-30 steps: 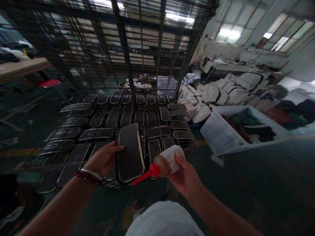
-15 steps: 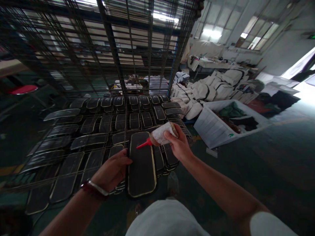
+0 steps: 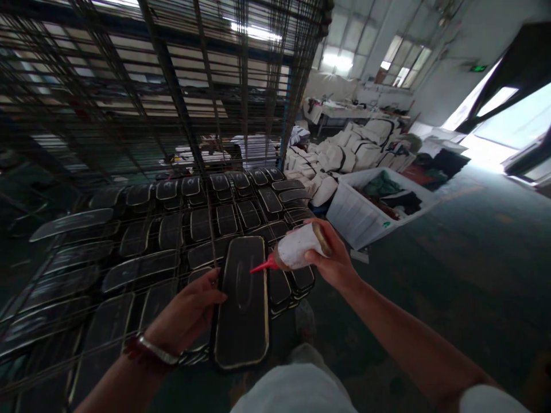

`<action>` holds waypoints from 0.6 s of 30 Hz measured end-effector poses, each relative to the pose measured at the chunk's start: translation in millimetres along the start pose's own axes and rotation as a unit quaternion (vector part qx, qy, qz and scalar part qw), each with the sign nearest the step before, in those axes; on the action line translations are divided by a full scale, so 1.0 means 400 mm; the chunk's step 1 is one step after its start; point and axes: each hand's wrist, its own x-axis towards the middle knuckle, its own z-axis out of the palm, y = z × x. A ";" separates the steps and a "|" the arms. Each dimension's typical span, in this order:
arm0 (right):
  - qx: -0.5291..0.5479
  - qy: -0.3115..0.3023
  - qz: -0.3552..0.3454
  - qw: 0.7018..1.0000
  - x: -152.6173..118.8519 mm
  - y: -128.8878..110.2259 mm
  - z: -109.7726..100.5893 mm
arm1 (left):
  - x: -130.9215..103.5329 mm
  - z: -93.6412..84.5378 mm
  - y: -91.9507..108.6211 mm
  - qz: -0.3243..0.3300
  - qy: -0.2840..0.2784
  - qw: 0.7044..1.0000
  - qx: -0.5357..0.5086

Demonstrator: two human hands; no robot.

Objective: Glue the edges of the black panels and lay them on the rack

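Note:
My left hand (image 3: 196, 307) grips the left edge of a dark, rounded rectangular panel (image 3: 243, 338) with a pale yellowish line round its border. The thumb lies on the panel's face; the other fingers are partly hidden behind it. My right hand (image 3: 333, 261) is wrapped round a whitish squeeze bottle (image 3: 299, 248) with a brown-stained base and shoulder. Its red nozzle (image 3: 263, 264) points left and down over the panel's upper part. A glossy, looped wet line (image 3: 245, 295) shows on the panel beside the nozzle tip. Whether the tip touches the surface I cannot tell.
Many similar dark panels (image 3: 200, 223) lie in rows on a wire rack (image 3: 210, 229) ahead and left. Upright wire shelving (image 3: 172, 86) stands behind it. To the right are a white plastic bin (image 3: 355, 215) with cloth inside and a heap of whitish bags (image 3: 344, 152).
The nozzle has moved down and right across the panel, and a glossy looped line now shows there. The view has turned to the right. Both hands keep their holds.

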 end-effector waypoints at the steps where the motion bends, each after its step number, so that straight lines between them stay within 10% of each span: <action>1: 0.023 0.002 0.029 0.999 -0.016 0.010 0.003 | 0.010 -0.004 0.004 0.003 0.009 1.000 -0.001; 6: 0.241 0.132 0.211 0.938 -0.059 0.062 -0.057 | 0.091 -0.018 -0.002 0.040 0.066 0.997 0.009; 10: 0.360 0.267 0.181 0.875 -0.041 0.069 -0.206 | 0.187 0.032 -0.040 0.074 0.116 0.990 -0.019; 18: 0.353 0.374 0.116 0.849 0.051 0.038 -0.605 | 0.532 0.393 -0.136 0.051 0.206 0.960 -0.183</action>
